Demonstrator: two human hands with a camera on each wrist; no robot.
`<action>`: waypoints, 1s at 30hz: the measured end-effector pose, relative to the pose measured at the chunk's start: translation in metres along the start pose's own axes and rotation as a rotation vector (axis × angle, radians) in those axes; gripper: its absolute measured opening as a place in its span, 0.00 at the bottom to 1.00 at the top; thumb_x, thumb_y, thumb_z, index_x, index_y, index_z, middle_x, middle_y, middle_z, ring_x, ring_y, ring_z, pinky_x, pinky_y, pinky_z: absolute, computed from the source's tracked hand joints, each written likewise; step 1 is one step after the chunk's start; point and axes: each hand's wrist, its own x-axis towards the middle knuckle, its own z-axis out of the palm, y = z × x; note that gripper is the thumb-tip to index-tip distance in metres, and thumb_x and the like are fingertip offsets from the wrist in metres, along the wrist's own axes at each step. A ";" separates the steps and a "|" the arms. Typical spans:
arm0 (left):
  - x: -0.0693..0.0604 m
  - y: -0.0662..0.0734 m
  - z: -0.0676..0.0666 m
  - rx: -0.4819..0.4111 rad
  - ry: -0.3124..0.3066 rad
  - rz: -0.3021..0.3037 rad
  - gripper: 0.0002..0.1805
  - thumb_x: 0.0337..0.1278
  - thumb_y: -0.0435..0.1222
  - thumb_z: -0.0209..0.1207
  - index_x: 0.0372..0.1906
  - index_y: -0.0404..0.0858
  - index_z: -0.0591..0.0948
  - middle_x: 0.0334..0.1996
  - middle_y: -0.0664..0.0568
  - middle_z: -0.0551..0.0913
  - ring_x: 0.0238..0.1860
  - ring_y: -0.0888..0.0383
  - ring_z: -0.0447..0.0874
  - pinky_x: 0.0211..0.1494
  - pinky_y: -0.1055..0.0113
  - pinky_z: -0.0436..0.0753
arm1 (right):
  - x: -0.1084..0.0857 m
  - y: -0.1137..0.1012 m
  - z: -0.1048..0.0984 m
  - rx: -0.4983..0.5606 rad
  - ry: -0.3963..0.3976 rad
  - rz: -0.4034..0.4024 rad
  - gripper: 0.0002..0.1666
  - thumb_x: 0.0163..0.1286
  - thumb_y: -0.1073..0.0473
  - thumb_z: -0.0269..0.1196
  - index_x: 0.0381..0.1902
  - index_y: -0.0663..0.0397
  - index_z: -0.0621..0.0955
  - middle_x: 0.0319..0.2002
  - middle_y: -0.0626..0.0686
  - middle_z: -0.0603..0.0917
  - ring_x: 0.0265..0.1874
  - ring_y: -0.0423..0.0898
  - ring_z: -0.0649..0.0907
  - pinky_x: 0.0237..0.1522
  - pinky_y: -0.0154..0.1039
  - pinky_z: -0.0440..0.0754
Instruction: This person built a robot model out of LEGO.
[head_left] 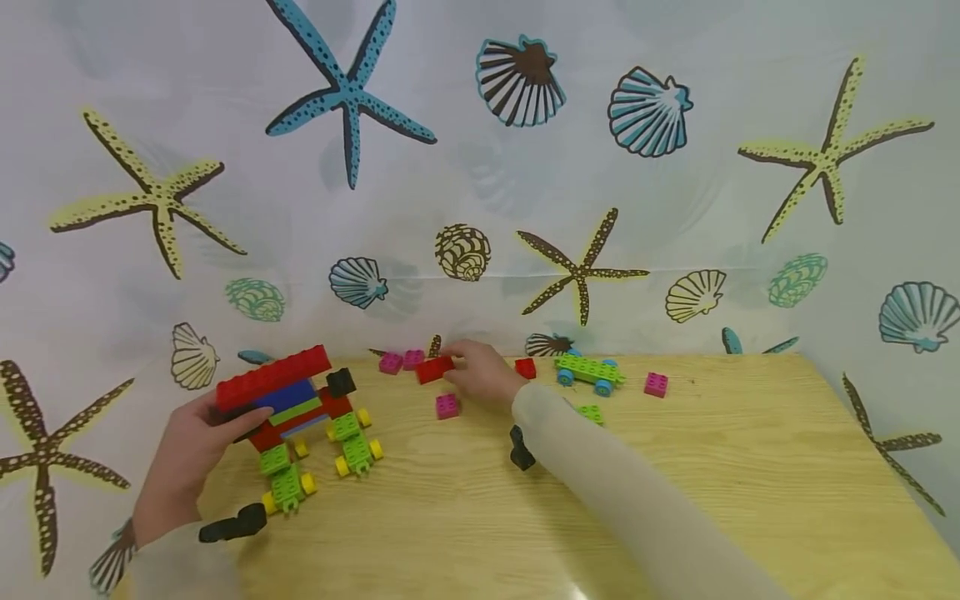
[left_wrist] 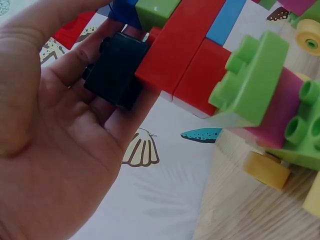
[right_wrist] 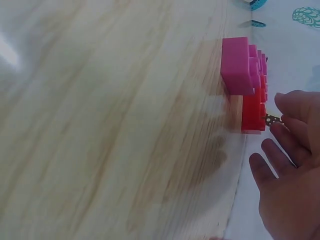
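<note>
My left hand (head_left: 180,454) holds a toy brick vehicle (head_left: 292,379) at its left end, with the thumb on the near side. A long red row tops it, over blue, green and red bricks, with green yellow-wheeled bases below. Close up in the left wrist view, a black brick (left_wrist: 117,70) of the build lies against the fingers. At the table's back edge my right hand (head_left: 487,375) is beside a red brick (head_left: 433,369), fingers loosely bent. In the right wrist view the fingertips appear just short of that brick, and a pink brick (right_wrist: 237,65) stands nearer the camera.
Pink bricks (head_left: 390,362) lie left of the red one, another pink brick (head_left: 447,406) in front. Right of the hand are a small red brick (head_left: 526,367), a green blue-wheeled base (head_left: 588,369), a green brick (head_left: 591,414) and a pink brick (head_left: 656,384). A patterned curtain (head_left: 420,208) hangs behind.
</note>
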 end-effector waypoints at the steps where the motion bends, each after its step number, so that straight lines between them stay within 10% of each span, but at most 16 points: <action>1: 0.001 0.001 0.002 -0.005 -0.003 0.011 0.27 0.81 0.43 0.68 0.76 0.41 0.80 0.50 0.86 0.85 0.50 0.80 0.87 0.52 0.81 0.85 | 0.001 0.001 0.000 -0.009 -0.001 -0.001 0.28 0.86 0.62 0.61 0.80 0.61 0.77 0.80 0.61 0.78 0.80 0.62 0.78 0.85 0.56 0.74; 30: 0.003 0.013 0.012 0.053 -0.023 0.002 0.27 0.79 0.45 0.69 0.73 0.36 0.82 0.46 0.86 0.86 0.48 0.80 0.86 0.51 0.79 0.83 | 0.003 0.017 -0.003 -0.105 0.042 0.137 0.24 0.76 0.57 0.74 0.65 0.63 0.87 0.60 0.60 0.90 0.59 0.56 0.86 0.71 0.51 0.86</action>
